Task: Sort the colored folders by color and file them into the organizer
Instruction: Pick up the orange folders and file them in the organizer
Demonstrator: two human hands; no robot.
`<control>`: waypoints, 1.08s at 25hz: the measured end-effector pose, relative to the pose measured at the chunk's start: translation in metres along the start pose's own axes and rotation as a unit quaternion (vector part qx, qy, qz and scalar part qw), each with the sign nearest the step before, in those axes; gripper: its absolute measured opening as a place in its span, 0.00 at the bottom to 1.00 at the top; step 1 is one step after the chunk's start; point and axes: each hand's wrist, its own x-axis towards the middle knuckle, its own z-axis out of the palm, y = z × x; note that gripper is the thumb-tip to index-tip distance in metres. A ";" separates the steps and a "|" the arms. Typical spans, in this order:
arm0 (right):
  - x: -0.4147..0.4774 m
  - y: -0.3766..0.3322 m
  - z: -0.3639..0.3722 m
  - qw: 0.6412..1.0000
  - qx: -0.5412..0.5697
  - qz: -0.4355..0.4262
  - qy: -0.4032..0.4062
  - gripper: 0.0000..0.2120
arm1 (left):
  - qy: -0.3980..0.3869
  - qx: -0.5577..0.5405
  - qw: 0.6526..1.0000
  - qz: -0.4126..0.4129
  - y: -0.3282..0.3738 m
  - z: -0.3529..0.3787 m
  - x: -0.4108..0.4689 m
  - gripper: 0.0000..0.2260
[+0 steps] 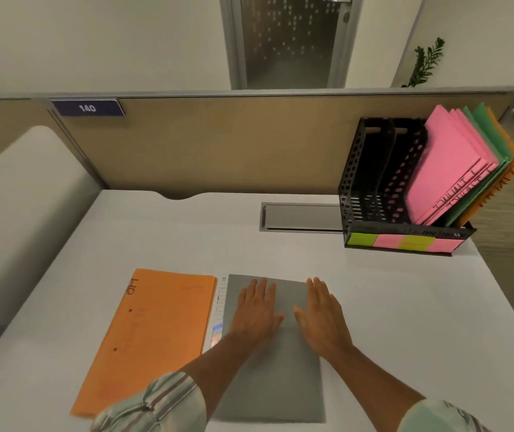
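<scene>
While both hands lie flat on it, the grey folder (274,385) sits directly under the palms. Its long axis runs from the fingertips back toward the body, slightly tilted. Left hand (257,310) and right hand (321,310) are side by side on its far half, fingers straight and a little spread, pressing down, gripping nothing. The far edge is just beyond the fingertips, the near edge back between the forearms. An orange folder (156,332) lies flat just left of the left hand, with white sheets (220,307) peeking out between the two folders. The organizer (371,169) stands well ahead and to the right of the right hand, so the right hand is nearer. Pink folders (449,169), green folders (495,141) and an orange one lean in its right side; nothing shows in the left slots. Likely next: lift an edge for a pinch, then reach forward-right.
</scene>
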 end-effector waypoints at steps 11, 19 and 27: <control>0.001 -0.156 0.081 0.985 -0.002 -0.155 -0.080 0.36 | 0.020 -0.055 0.989 -0.134 -0.151 0.016 -0.064 0.32; 0.011 -0.218 0.108 0.934 -0.089 -0.288 -0.191 0.38 | 0.007 -0.070 0.961 -0.269 -0.256 0.016 -0.096 0.35; 0.014 -0.238 0.110 0.903 -0.167 -0.288 -0.273 0.37 | 0.033 -0.164 0.878 -0.448 -0.295 -0.005 -0.084 0.32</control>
